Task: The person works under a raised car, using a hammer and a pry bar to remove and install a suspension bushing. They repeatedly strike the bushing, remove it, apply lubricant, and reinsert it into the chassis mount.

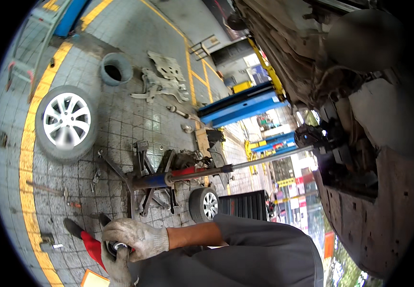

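Both of my hands wear soiled light-coloured knit gloves and meet low in the head view, at the left. My right hand (137,234), its bare forearm coming from a dark grey sleeve, is closed around a small round part (118,246) with a shiny rim and a dark middle. Pressed against the same part from below is my left hand (119,270), partly cut off by the view's dark rim. A bit of red shows between the gloves. The gloves hide most of the part, so its exact kind cannot be made out.
A tall jack (197,175) with a blue base reaches from the floor to the raised car's underside (355,143). A wheel (67,123), a grey metal ring (116,68), a subframe (164,79) and a second wheel (204,204) lie around. Blue lift posts (242,106) stand beyond.
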Action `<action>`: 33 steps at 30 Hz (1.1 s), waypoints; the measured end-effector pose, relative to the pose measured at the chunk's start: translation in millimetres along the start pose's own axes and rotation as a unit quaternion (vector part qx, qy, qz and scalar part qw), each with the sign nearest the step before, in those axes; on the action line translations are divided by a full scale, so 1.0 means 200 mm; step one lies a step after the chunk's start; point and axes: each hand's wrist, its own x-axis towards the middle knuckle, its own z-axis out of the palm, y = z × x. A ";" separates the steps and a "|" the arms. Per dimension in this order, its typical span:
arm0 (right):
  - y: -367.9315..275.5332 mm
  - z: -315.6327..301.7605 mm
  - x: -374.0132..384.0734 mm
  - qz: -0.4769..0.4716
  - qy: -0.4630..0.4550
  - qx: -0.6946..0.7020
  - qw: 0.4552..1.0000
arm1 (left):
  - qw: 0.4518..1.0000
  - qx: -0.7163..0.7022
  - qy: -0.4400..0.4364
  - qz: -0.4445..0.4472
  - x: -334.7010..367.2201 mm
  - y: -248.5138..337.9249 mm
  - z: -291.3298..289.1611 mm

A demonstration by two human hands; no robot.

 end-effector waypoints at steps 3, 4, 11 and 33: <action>0.02 -0.02 -0.04 0.087 0.047 -0.001 0.995 | 0.996 0.051 -0.068 -0.029 0.14 0.04 0.00; 0.03 -0.04 -0.05 0.099 0.058 -0.003 0.993 | 0.996 0.043 -0.074 -0.026 0.17 0.06 0.05; 0.19 -0.14 -0.27 0.179 0.136 -0.099 0.969 | 0.982 0.063 -0.172 -0.054 0.36 0.17 0.38; 0.56 -1.61 -1.94 0.482 0.731 -0.338 0.346 | 0.980 0.118 -0.154 0.048 0.93 0.51 1.04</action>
